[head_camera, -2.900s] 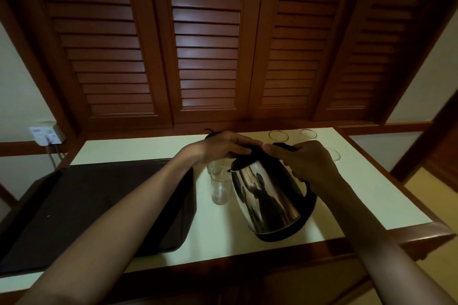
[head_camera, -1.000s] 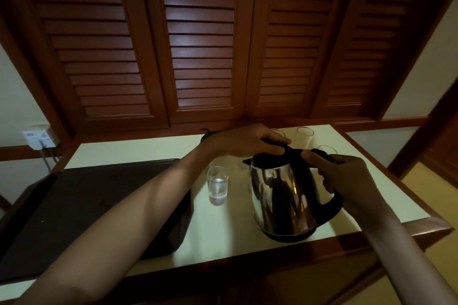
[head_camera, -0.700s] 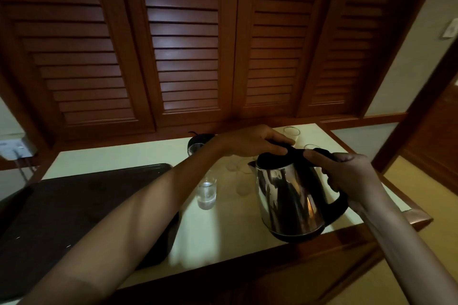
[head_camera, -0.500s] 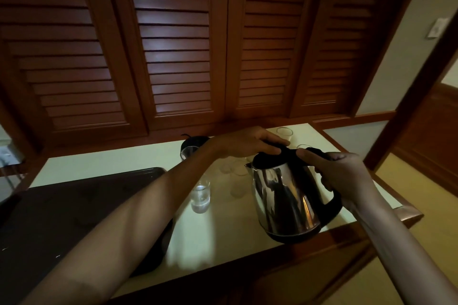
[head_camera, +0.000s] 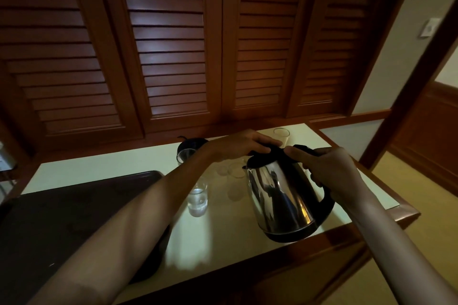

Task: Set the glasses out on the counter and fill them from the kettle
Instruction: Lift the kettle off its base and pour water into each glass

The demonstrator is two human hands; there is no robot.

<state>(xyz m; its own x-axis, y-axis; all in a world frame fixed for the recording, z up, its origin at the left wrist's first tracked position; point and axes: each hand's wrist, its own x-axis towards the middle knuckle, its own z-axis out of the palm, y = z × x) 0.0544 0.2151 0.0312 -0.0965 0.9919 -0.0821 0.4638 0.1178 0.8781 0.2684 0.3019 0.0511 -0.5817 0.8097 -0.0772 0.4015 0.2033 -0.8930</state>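
The right grip [head_camera: 329, 171] is wrapping the kettle [head_camera: 280, 195] handle, the left grip [head_camera: 238, 146] lying flat on its lid [head_camera: 262, 157] — a hasty tilt risks slopping water past the glass [head_camera: 197, 199].

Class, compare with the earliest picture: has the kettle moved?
Yes. The kettle has shifted right, away from the glass of water; bare counter now shows between them.

The kettle [head_camera: 282, 195] before me is mirror-silver steel with a black lid, handle and foot. My counter [head_camera: 104, 166] is pale cream, edged in reddish-brown wood. The tray [head_camera: 74, 218] is near-black. The shutters [head_camera: 171, 57] are red-brown, striped with horizontal slats. The glass [head_camera: 197, 202] is clear
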